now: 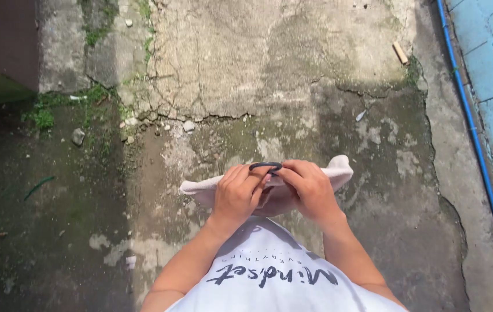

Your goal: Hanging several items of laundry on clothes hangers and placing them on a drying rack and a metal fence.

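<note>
Both hands are closed in a grip: the left hand and the right hand pinch a pale cloth bunched between them, and a thin dark ring sits just above the fingertips, held where the two sets of fingers meet. The cloth looks soft, light and floppy, its loose ends drooping outward past each set of knuckles, so it is best gripped at the gathered middle under the fingers. The ring seems small and springy, best pinched on its rim.
</note>
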